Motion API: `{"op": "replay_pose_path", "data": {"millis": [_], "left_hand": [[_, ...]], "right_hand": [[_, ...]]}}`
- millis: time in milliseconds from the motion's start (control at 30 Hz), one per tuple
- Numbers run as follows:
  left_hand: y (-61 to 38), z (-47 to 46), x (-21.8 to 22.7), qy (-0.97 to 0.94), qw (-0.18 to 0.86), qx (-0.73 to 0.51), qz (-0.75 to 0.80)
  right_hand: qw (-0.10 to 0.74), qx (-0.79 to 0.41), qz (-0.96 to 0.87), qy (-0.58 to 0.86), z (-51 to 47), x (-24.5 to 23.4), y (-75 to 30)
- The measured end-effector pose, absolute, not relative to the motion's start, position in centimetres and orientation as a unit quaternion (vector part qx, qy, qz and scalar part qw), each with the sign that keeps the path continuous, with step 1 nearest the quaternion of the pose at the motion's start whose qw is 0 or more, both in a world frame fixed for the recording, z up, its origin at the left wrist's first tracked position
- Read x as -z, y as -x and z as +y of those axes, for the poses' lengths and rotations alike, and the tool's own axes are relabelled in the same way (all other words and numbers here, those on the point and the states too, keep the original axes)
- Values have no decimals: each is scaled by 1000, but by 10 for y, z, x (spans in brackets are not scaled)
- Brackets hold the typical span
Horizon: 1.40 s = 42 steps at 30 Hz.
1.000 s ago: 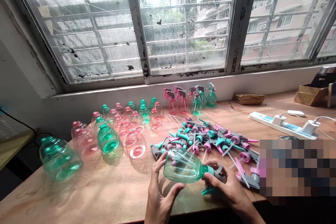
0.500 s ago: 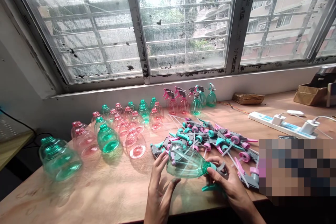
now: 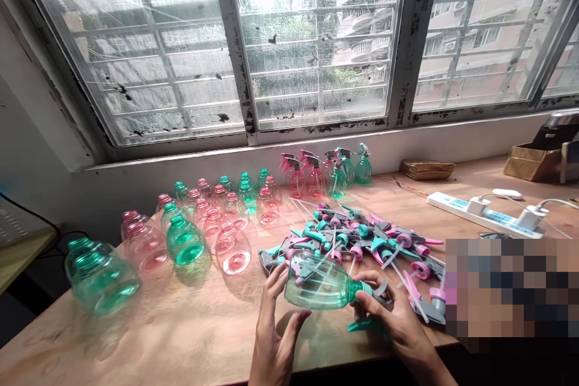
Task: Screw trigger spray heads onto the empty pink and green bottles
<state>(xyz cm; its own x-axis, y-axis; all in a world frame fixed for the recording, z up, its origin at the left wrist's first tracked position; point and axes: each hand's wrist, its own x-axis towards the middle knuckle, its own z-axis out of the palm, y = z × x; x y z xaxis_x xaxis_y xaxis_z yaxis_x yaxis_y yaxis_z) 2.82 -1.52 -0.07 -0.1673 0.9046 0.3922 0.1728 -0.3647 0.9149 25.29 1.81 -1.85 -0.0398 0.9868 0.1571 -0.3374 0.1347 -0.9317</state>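
A clear green spray bottle [image 3: 319, 285] lies on its side just above the table's front edge, held between both my hands. My left hand [image 3: 275, 329] cups its round base with thumb and fingers. My right hand [image 3: 393, 319] is wrapped round the grey and teal trigger head [image 3: 377, 297] at the bottle's neck. A thin tube shows inside the bottle.
A heap of loose pink, teal and grey trigger heads [image 3: 362, 241] lies just behind my hands. Several open green and pink bottles [image 3: 203, 223] stand to the left, several assembled ones [image 3: 325, 175] by the window sill. A white power strip [image 3: 484, 214] lies at the right.
The bottle has turned and shifted slightly between my hands; my left fingers have regripped its base. The view has drifted a little.
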Motion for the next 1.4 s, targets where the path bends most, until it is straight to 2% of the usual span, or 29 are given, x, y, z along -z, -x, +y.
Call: {"op": "replay_pose_path", "data": {"millis": [600, 767, 933, 1400], "left_hand": [[-18, -8, 8, -607, 296, -576, 461], [-19, -6, 15, -614, 291, -615, 401], [-14, -6, 17, -647, 263, -583, 415], [-26, -11, 13, -569, 313, -640, 410]], "right_hand": [[586, -554, -468, 362, 17, 16, -252], [588, -555, -469, 355, 20, 22, -254], [595, -548, -464, 361, 18, 17, -255], [577, -557, -472, 367, 17, 14, -253]]}}
